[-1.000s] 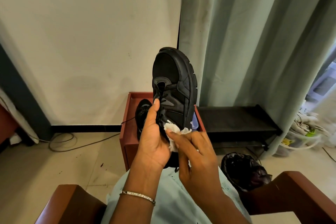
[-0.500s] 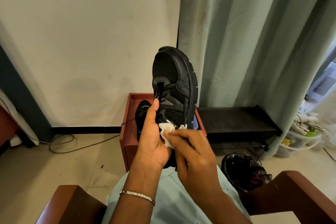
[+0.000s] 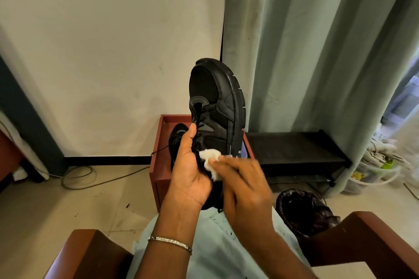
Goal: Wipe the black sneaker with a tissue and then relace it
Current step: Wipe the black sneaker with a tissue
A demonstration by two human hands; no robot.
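Observation:
A black sneaker [image 3: 217, 106] stands upright in front of me, toe up, its sole facing right. My left hand [image 3: 189, 172] grips its lower part from the left, thumb lying along the lace area. My right hand [image 3: 242, 186], blurred by motion, holds a crumpled white tissue [image 3: 210, 158] against the sneaker's side near the heel opening. A loose black lace [image 3: 159, 149] trails off to the left behind the sneaker.
A red-brown box [image 3: 158, 165] behind the sneaker holds a second black shoe [image 3: 178, 136]. A low black rack [image 3: 294, 149] stands right of it, a dark bin [image 3: 303, 210] lower right. Wooden chair arms [image 3: 374, 240] flank my lap. Cables lie on the floor at left.
My right hand has slid the tissue left and slightly up across the sneaker's side. The sneaker and my left hand have stayed in place.

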